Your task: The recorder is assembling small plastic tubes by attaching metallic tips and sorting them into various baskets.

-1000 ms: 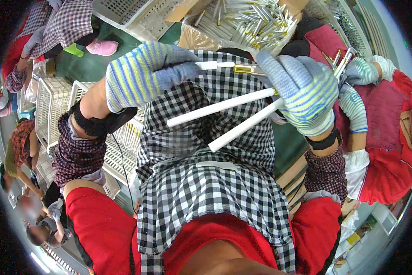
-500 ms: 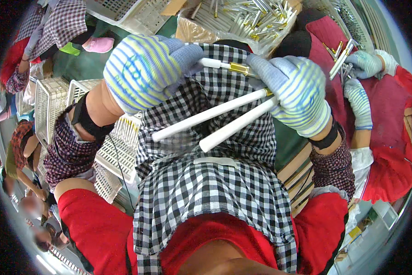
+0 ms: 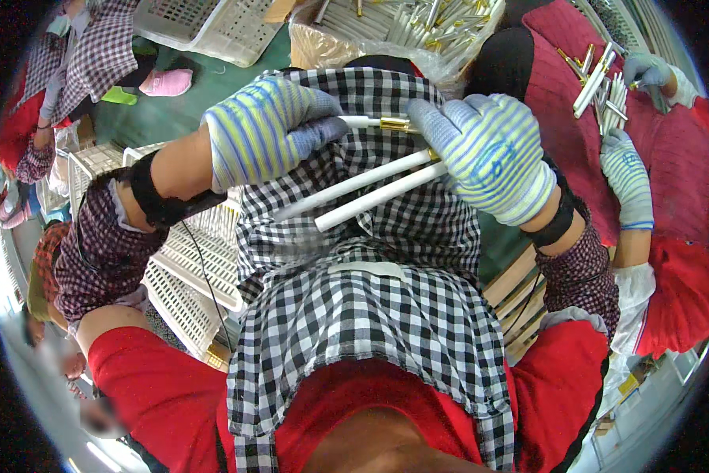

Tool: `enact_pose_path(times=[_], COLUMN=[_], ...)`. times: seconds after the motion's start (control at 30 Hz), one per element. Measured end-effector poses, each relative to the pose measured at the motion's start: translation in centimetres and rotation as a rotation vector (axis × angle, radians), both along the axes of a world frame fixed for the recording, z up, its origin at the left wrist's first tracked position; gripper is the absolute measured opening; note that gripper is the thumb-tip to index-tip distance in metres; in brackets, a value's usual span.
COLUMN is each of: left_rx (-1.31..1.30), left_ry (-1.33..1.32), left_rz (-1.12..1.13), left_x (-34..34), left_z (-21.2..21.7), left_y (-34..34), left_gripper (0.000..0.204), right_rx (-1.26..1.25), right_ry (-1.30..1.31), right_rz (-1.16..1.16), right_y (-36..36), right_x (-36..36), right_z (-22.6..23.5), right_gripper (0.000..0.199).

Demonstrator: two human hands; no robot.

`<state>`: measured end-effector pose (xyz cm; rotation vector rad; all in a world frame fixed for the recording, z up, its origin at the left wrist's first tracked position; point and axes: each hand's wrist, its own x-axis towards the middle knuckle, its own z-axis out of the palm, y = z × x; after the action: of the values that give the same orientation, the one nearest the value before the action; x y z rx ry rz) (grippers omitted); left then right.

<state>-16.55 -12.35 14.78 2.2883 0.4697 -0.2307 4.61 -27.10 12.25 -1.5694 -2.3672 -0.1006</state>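
Though still apart, hands [image 3: 264, 130] [image 3: 492, 162] closer together

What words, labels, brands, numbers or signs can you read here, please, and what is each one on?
No text is readable.
Right glove: blue print on its back, too blurred to read.
Left glove: any print is too blurred to read.
White rods: no print shows.
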Motion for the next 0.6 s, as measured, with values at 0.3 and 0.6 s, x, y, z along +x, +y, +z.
enact_pose_path(times=[0.3, 0.6], left_rx=[-0.102, 0.735], left_ry=[0.057, -0.218], left_rz=[0.083, -0.420], left_x=[1.3, 1.5], left_z=[-0.1, 0.4], left_y=[-0.5, 0.5], left_gripper=[0.023, 0.032], right_rx=[0.125, -0.541], right_ry=[-0.172, 0.819], right_rz=[0.029, -0.125], right_y=[-0.2, -0.5], right_x=[1.0, 0.9], right_z=[0.7, -0.9], right_gripper=[0.036, 0.025])
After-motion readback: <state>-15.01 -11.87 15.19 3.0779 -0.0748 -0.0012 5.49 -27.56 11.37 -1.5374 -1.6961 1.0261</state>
